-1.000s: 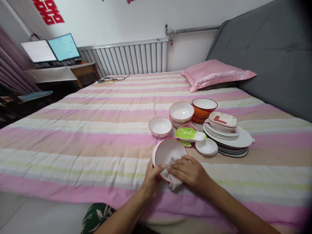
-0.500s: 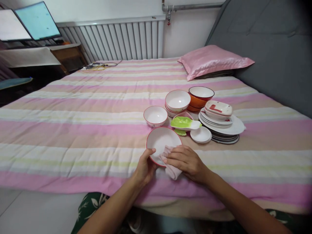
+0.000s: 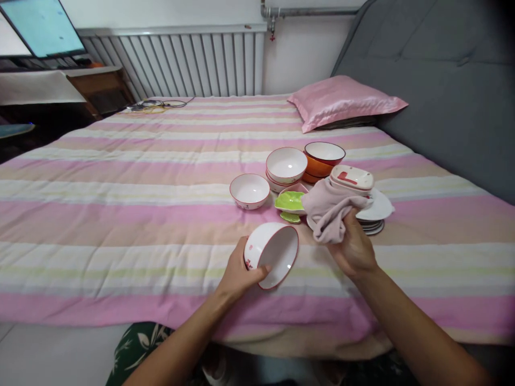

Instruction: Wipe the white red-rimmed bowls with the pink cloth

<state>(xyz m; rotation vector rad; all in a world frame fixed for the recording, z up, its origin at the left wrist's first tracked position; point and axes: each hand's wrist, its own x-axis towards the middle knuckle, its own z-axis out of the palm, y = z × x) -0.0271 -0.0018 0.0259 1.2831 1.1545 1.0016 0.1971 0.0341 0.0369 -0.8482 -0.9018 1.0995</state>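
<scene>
A white bowl [image 3: 257,241] with a red rim and small red flowers is tipped on its side, its opening turned to the right. My left hand [image 3: 240,272] grips it at the left, thumb over the rim. Bunched in my right hand [image 3: 356,249] is a pale pink cloth [image 3: 332,212], raised clear of the bowl. The cloth partly hides a small white dish and the plate stack behind it. Another red-rimmed bowl [image 3: 250,192] stands upright just beyond the held one. Behind it is a stack of similar bowls [image 3: 287,165].
Orange bowls [image 3: 317,166] stand at the back of the group. A green leaf-shaped dish [image 3: 289,201] lies in front. White plates [image 3: 378,206] with a rectangular dish [image 3: 352,178] on top are at right. A pink pillow [image 3: 346,102] rests farther back on the striped bed [image 3: 120,214].
My right hand has lifted the cloth out of the bowl and moved right and up. My left hand has tilted the bowl onto its side. The view has shifted slightly right.
</scene>
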